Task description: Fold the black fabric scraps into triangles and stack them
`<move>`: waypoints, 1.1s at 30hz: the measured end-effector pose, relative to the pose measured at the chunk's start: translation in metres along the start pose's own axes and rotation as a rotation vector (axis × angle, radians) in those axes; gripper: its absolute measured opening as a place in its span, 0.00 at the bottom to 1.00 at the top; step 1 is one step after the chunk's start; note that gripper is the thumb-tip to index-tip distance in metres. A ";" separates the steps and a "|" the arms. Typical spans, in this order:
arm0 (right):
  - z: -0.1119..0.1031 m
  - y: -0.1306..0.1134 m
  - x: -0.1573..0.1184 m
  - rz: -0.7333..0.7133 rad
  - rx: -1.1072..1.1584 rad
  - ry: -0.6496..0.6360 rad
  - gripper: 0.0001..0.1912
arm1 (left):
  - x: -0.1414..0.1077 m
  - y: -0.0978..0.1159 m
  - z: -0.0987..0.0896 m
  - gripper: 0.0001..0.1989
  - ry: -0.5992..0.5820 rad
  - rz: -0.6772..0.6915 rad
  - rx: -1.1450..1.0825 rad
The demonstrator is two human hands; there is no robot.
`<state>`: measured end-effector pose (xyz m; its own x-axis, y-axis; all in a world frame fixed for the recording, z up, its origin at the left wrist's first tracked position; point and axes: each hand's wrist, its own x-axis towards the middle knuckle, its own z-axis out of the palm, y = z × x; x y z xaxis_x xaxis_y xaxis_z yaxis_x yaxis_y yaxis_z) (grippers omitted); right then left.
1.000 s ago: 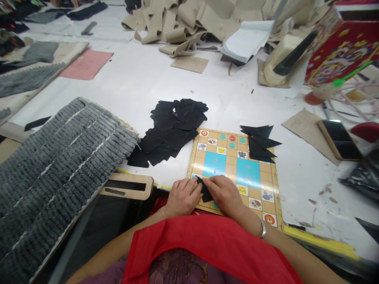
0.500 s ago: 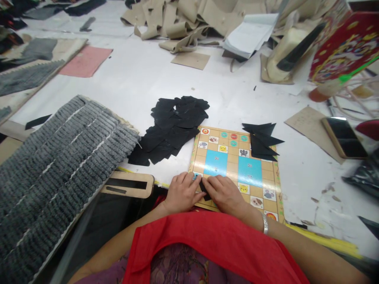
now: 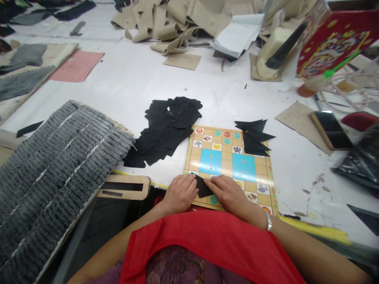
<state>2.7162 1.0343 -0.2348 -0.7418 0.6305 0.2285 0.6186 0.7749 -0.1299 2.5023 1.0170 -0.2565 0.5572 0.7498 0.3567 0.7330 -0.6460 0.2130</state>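
Note:
Between my two hands a small black piece (image 3: 203, 187) lies on a printed game board (image 3: 227, 157) at the table's front edge. My left hand (image 3: 181, 192) has its fingers pressed together at the piece's left side. At its right side my right hand (image 3: 229, 193) grips the edge with closed fingertips. My thumbs are mostly hidden. A large heap of black pieces (image 3: 166, 134) spreads beyond the board's left side. Several pointed black pieces (image 3: 255, 137) are stacked over the board's far right corner.
Grey ribbed material (image 3: 59, 177) covers the left, beside a slotted wooden template (image 3: 127, 187). At right are a phone (image 3: 331, 129), a brown card (image 3: 299, 120) and a red box (image 3: 334, 43). Beige pieces (image 3: 177, 17) are piled at the back, near a white bottle (image 3: 269, 53).
The view has shifted slightly, moving the table items left. My fingers are a little farther apart, and more of the black piece between them shows.

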 end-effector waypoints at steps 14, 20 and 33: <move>-0.012 0.005 -0.026 -0.048 0.022 -0.059 0.15 | 0.015 0.005 -0.011 0.24 -0.124 0.030 0.116; -0.019 0.005 -0.033 -0.055 -0.051 -0.019 0.15 | 0.014 0.006 -0.005 0.29 -0.093 0.188 0.213; -0.020 0.003 -0.042 -0.042 -0.067 -0.030 0.14 | 0.023 0.028 0.002 0.31 -0.154 0.269 0.228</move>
<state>2.7544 1.0097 -0.2252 -0.7741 0.5995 0.2036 0.6023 0.7964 -0.0552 2.5366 1.0164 -0.2438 0.7809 0.5816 0.2279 0.6108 -0.7874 -0.0835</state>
